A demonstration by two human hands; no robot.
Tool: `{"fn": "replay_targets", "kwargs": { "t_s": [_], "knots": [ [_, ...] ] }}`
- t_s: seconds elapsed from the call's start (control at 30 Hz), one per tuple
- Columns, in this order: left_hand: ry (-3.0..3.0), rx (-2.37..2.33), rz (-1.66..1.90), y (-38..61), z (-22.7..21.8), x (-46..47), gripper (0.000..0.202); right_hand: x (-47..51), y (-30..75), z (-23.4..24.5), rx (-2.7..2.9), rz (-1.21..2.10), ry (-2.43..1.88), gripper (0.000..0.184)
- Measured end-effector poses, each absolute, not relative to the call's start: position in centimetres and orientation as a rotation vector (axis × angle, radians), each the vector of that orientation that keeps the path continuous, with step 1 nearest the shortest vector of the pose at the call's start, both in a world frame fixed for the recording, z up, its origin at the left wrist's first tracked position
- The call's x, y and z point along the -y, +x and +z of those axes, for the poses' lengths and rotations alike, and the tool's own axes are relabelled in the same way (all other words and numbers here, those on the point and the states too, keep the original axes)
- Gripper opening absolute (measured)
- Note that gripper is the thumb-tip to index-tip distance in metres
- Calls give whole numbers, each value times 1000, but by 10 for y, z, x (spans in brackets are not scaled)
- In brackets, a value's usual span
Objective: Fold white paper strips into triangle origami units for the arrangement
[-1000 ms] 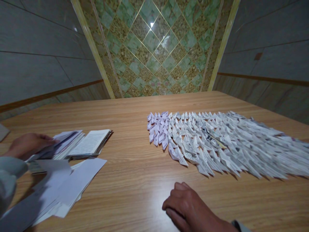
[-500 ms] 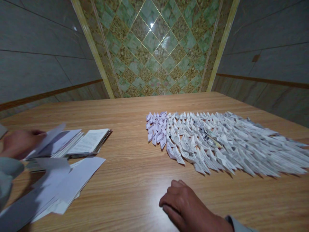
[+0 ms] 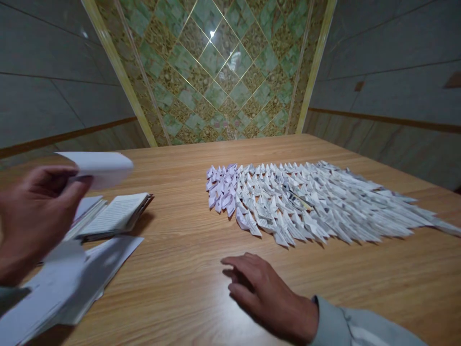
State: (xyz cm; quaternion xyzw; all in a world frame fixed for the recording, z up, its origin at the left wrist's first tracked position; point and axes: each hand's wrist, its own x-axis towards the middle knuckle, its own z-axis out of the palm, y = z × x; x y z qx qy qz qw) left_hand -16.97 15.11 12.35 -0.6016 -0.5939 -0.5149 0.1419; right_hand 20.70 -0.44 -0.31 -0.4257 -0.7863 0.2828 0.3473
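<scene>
A curled sheet of pale paper (image 3: 104, 169) is pinched between the thumb and fingers of my left hand (image 3: 43, 211), raised over the table's left side. Below that hand lie a stack of printed pages (image 3: 115, 215) and a loose pile of pale sheets (image 3: 90, 278). My right hand (image 3: 268, 295) hovers low over the table at the front middle, thumb and fingers apart and nothing in them. Beyond it stand rows of small folded paper boats, lilac ones (image 3: 221, 187) at the left end and many white printed ones (image 3: 309, 202) to the right.
The wooden table (image 3: 173, 182) reaches back to a green and gold tiled wall (image 3: 223, 86). Grey panelled walls rise at the left (image 3: 46, 57) and right (image 3: 389, 62). The rows of folded paper take up much of the table's right side.
My left hand has lifted a pale sheet off the stack and brought it up and right. My right hand has opened its fingers and shifted slightly left. The view has turned a little right.
</scene>
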Motion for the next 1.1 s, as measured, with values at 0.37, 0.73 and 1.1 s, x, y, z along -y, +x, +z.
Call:
{"fn": "replay_targets", "kwargs": {
  "t_s": [0.37,0.73,1.1],
  "knots": [
    [-3056,870,-1304,-20,17,-24,7,-9,222,16,1910,623,-879,34],
    [-2866,852,-915,-7,-11,2,46,-6,232,-4,2558,197,-1003,4],
    [-2942,890,-1161,-17,-4,-12,17,-3,232,4,2482,408,-1107,10]
  ]
}}
